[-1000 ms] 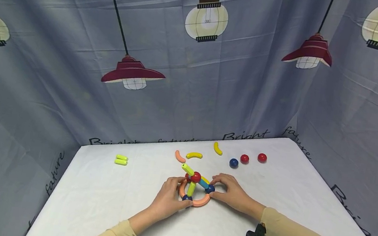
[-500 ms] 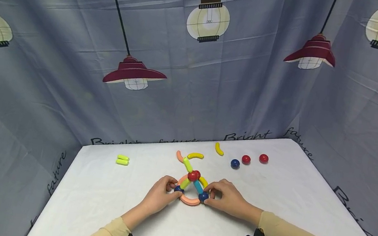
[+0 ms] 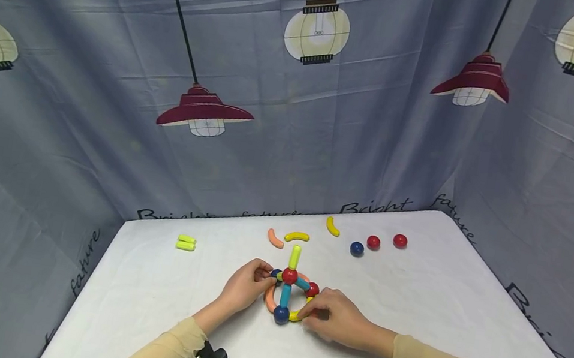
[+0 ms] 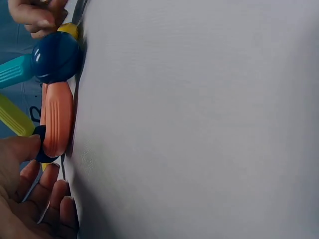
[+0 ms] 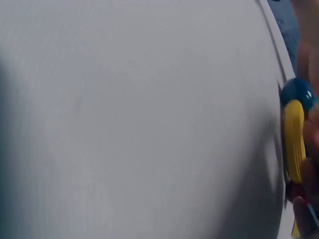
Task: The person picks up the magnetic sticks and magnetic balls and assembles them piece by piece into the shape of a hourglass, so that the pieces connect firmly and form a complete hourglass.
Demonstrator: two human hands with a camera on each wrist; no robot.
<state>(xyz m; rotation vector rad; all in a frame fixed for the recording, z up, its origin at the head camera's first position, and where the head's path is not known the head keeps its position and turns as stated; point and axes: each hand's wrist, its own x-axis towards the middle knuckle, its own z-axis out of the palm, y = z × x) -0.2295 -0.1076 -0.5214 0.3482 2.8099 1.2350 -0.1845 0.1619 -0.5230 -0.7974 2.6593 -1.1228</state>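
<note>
A magnetic stick-and-ball frame stands on the white table, centred in the head view. Its base ring joins orange curved sticks (image 4: 59,119) and yellow curved sticks (image 5: 295,142) through balls, with a blue ball (image 3: 281,315) in front and a red ball (image 3: 312,290) at right. Straight blue and lime sticks lean up to a red top ball (image 3: 289,276), where a lime stick (image 3: 295,257) points upward. My left hand (image 3: 244,285) pinches a blue ball (image 3: 275,274) at the ring's back left. My right hand (image 3: 336,317) pinches the yellow curved stick at front right, fingertips near the red ball.
Behind the frame lie an orange curved stick (image 3: 275,238), two yellow curved sticks (image 3: 297,237), a loose blue ball (image 3: 357,249) and two red balls (image 3: 373,242). Two short lime sticks (image 3: 185,242) lie at left. A patterned grey curtain (image 3: 245,167) hangs behind the table (image 3: 142,287).
The frame has turned clockwise as seen from above, bringing a blue ball to the front and the top stick upright. My right hand has shifted from a blue ball to the yellow curved stick.
</note>
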